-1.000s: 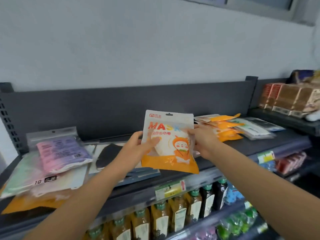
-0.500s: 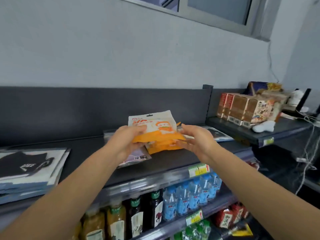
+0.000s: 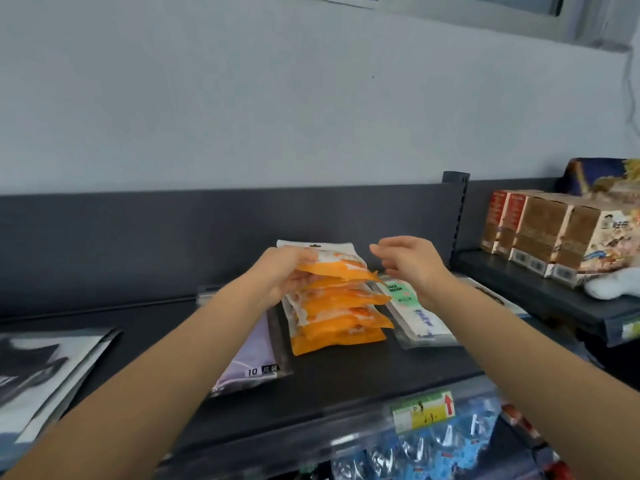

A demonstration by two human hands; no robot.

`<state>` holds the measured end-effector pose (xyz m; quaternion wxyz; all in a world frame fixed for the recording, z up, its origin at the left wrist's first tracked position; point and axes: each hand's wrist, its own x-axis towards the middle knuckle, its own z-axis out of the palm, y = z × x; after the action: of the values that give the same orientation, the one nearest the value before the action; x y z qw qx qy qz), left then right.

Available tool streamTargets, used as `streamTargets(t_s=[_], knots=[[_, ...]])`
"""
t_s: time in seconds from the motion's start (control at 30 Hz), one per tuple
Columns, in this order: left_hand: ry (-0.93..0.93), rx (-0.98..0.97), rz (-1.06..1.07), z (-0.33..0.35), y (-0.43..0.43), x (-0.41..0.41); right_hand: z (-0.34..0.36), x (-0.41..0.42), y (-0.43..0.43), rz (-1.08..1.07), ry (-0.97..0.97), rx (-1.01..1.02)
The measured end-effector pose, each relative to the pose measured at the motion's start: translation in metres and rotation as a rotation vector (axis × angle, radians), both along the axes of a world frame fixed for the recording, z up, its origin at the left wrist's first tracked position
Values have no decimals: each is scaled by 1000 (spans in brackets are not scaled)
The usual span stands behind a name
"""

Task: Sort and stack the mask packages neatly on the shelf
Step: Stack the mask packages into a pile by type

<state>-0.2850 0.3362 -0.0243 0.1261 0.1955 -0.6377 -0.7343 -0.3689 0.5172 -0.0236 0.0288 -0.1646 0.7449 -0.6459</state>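
Head view, left hand (image 3: 287,271) gripping top orange package (image 3: 341,270) lying flat, right hand (image 3: 412,263) empty, fingers loose

Bright, even light; soft, blurred edges.

Readable print on the shelf (image 3: 346,372)

"FACE MASK" tops the white-and-green package (image 3: 410,306) right of the orange stack (image 3: 337,320); "10" marks the lilac package (image 3: 251,358) to its left.

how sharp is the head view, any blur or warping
Head view: soft all over; the orange mask stack and "FACE MASK" print on the clear package stay legible, the blue bottles smear at the bottom edge; wide-angle bowing curves the shelf; light flat, no glare.
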Motion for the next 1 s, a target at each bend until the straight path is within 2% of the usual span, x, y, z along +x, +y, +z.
streamTargets(t_s=[0.07,0.17,0.27,0.37,0.57,0.7,0.8,0.93,1.0], knots=[[-53,-15,16,-8,-6,-15,-5,-18,-5,9,72,146],[-170,-191,91,-22,-16,-34,-12,-38,-13,95,112,304],[-206,-321,102,-23,-22,-40,-18,-52,-23,144,160,384],[-259,-372,88,-23,-24,-41,-22,-58,-30,188,175,439],[-211,-264,108,-24,-16,-34,-23,-64,-30,266,184,439],[-140,-200,240,-22,-8,-24,-16,-63,-24,250,239,376],[-81,-216,342,-23,-12,-10,-7,-59,-17,199,398,272],[-24,-241,438,-21,-7,32,7,-38,-25,212,784,259],[-5,-301,469,-20,-9,59,15,-11,-43,326,798,189]])
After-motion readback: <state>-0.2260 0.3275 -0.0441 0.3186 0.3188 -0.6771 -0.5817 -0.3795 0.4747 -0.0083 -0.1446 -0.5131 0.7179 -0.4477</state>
